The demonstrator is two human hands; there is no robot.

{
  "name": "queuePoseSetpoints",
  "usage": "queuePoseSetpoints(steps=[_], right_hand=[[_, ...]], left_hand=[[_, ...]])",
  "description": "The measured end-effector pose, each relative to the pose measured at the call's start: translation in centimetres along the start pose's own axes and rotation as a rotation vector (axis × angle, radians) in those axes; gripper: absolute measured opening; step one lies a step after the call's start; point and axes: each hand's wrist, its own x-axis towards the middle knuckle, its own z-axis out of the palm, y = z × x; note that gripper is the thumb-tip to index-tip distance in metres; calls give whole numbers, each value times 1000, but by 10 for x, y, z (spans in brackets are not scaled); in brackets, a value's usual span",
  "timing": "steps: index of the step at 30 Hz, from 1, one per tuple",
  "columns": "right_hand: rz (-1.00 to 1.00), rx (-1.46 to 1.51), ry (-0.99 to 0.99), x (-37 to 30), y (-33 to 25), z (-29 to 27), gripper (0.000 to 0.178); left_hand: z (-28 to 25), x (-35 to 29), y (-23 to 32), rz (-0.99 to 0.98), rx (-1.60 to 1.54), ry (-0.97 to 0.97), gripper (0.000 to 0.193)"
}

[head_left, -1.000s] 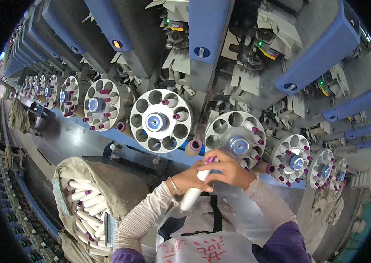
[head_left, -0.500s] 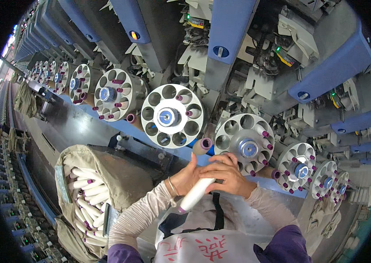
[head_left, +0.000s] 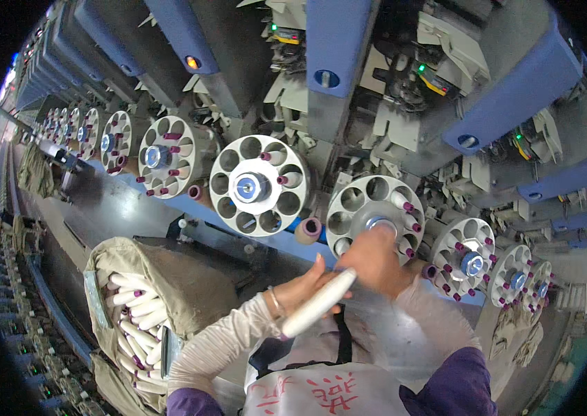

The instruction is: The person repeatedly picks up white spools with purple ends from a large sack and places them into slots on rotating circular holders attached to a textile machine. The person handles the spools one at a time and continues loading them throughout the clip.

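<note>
A white yarn bobbin (head_left: pixel 315 309) with a purple tip lies slanted across the fingers of my left hand (head_left: pixel 300 291), its tip toward my apron. My left thumb stands away from it. My right hand (head_left: pixel 380 262), smeared by motion, is at the lower front of a round bobbin magazine (head_left: pixel 365 215) and covers part of its holes and blue hub. Whether its fingers hold anything cannot be made out. Purple-tipped bobbins stand in this magazine's right-hand holes; several upper and left holes show no bobbin. An upright tube (head_left: pixel 309 230) with a purple rim is just left of the magazine.
A canvas bag (head_left: pixel 189 277) full of white bobbins (head_left: pixel 144 308) hangs at my left. Another round magazine (head_left: pixel 247 147) with two bobbins is left of centre, in a row of similar ones. Blue machine housings (head_left: pixel 335 41) rise behind the row.
My right hand has left the bobbin and moved up to the magazine. The bobbin stays with my left hand, which has opened out a little. The whole view has shifted slightly.
</note>
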Motion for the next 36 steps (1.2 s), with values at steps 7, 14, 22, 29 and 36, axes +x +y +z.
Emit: queuePoseSetpoints(steps=[7, 14, 22, 29, 36], right_hand=[[544, 595, 627, -47, 104, -11, 11], [532, 154, 351, -89, 71, 59, 23], [462, 127, 413, -131, 106, 32, 22], [112, 512, 314, 3, -64, 45, 22], [-660, 517, -47, 149, -333, 119, 21]], left_hand=[[-3, -1, 3, 731, 1030, 490, 50], [4, 118, 6, 1309, 923, 788, 45], [52, 48, -22, 1238, 1073, 861, 49], [-52, -286, -123, 835, 1284, 1592, 32], [-186, -412, -168, 368, 1771, 1615, 44]])
